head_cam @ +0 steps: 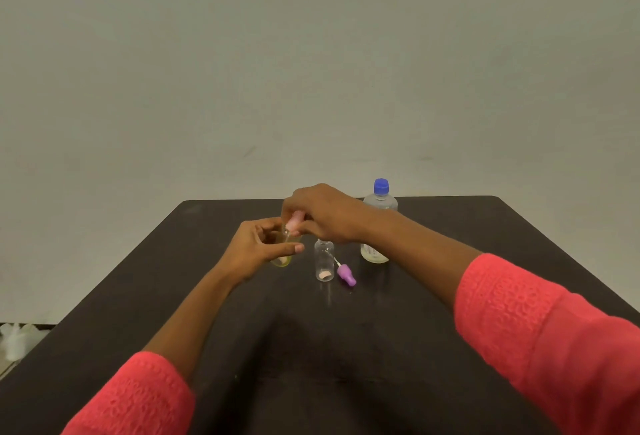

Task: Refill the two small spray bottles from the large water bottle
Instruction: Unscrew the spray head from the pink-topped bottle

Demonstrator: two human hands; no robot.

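Clear glossy plastic bottles (324, 261), matt dark table (450, 226), textured knit sleeves (540, 323).

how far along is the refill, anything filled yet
Done: the clear bottle stands open, its purple spray top lying beside it. In hand: the left grip holds the yellow bottle while the right grip pinches its pink spray top. Left: the large water bottle has its blue cap on, so pouring seems unstarted.
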